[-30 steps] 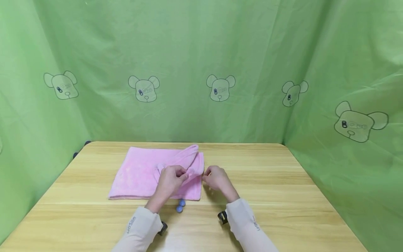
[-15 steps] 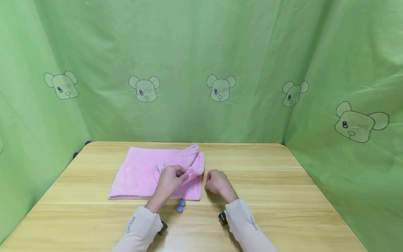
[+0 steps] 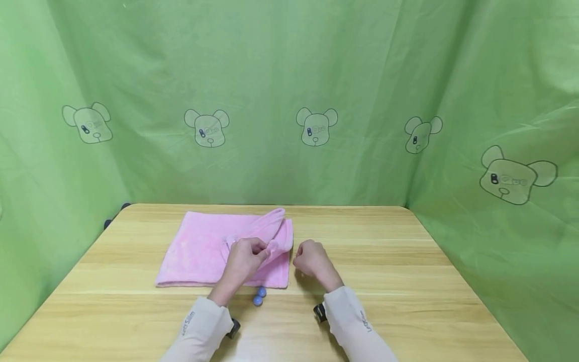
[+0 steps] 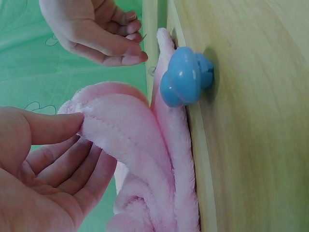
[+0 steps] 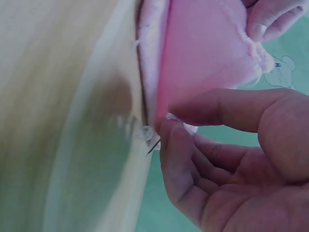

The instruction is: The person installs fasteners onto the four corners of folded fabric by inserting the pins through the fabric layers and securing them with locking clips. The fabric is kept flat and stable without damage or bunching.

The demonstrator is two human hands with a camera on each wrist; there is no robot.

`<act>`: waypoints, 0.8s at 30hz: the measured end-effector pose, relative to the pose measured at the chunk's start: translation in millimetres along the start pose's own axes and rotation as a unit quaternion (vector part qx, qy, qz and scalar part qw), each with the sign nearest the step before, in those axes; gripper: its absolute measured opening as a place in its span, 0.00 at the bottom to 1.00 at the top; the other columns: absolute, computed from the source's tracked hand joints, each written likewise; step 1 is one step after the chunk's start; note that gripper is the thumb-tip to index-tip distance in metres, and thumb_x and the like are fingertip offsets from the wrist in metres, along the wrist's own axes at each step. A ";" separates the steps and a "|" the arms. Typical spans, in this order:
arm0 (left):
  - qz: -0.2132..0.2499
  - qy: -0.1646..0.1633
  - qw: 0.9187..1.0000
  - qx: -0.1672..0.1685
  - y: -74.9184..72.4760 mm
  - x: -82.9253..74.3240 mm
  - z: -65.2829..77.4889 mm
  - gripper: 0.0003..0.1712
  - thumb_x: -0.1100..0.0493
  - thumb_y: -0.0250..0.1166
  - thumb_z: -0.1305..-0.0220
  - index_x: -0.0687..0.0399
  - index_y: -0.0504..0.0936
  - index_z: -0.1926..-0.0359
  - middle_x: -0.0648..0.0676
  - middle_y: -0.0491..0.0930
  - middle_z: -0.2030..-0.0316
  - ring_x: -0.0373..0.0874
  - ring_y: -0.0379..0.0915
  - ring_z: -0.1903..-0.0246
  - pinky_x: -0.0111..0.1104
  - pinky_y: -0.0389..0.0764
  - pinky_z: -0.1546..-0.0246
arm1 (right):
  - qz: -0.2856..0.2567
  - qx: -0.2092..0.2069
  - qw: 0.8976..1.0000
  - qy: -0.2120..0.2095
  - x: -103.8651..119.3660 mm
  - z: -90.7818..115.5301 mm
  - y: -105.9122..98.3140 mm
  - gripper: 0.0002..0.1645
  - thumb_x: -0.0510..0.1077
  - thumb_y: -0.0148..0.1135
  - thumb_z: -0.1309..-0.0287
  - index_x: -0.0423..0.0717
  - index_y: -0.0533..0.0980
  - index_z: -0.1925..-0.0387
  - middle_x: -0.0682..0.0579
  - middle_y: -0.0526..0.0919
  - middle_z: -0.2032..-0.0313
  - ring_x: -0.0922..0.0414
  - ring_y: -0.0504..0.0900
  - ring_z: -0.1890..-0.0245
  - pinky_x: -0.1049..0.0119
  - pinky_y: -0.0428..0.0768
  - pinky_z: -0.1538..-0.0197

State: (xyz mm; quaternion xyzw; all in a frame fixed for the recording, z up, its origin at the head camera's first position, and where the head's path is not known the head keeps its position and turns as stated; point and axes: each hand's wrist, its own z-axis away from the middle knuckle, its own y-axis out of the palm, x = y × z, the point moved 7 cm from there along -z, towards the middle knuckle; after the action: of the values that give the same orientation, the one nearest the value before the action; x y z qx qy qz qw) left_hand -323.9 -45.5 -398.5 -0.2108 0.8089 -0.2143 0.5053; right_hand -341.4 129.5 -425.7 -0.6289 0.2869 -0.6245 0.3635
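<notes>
A pink plush cloth (image 3: 194, 251) lies doubled on the table, its upper layer lifted at the right corner. My left hand (image 3: 246, 256) pinches that raised corner between thumb and fingertips, also plain in the left wrist view. Just right of the cloth is my right hand (image 3: 312, 259), fingers curled in. In the right wrist view it pinches a thin metal pin (image 5: 153, 146), whose pointed end sticks out below the fingertips; the pin's other end is hidden by the fingers. Two glossy blue mushroom-shaped pieces (image 3: 260, 296) sit close together at the cloth's near edge.
A small clear round piece (image 5: 146, 133) shows beyond the cloth's edge in the right wrist view. The wooden table (image 3: 384, 301) is bounded behind and at the sides by a green curtain (image 3: 262, 166) with bear-head outlines.
My right hand has drawn slightly away from the cloth's right edge and turned, its fingertips now tucked lower. The left hand and the blue pieces have stayed where they were.
</notes>
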 end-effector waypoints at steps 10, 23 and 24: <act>-0.001 -0.001 1.000 0.004 0.0 0.3 0.0 0.02 0.64 0.70 0.44 0.58 0.85 0.73 0.48 0.84 0.77 0.37 0.78 0.77 0.38 0.81 0.70 | -0.008 -0.010 1.000 -0.020 10.4 3.1 -6.2 0.10 0.36 0.66 0.52 0.44 0.72 0.81 0.54 0.73 0.85 0.59 0.70 0.84 0.69 0.70 0.79; -0.005 0.008 1.000 -0.001 -1.1 -0.7 -0.2 0.03 0.65 0.71 0.45 0.59 0.85 0.73 0.49 0.84 0.77 0.38 0.78 0.76 0.39 0.80 0.70 | -0.080 0.035 0.994 -0.062 20.9 6.6 -2.9 0.03 0.31 0.63 0.46 0.36 0.82 0.72 0.42 0.82 0.80 0.48 0.82 0.79 0.69 0.77 0.78; -0.005 0.007 1.000 -0.001 -1.1 -0.2 -0.3 0.03 0.64 0.71 0.45 0.60 0.85 0.72 0.49 0.84 0.77 0.38 0.78 0.76 0.39 0.80 0.70 | -0.088 0.041 0.993 -0.063 20.9 6.7 -2.2 0.03 0.31 0.64 0.46 0.36 0.82 0.72 0.42 0.82 0.80 0.50 0.81 0.80 0.68 0.78 0.78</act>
State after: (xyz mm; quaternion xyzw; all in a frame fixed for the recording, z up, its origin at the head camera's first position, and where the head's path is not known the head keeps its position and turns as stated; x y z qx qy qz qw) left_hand -323.9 -46.2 -397.6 -0.2137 0.8118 -0.2174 0.4980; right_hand -333.7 114.4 -411.5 -0.6743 0.1812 -0.6248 0.3493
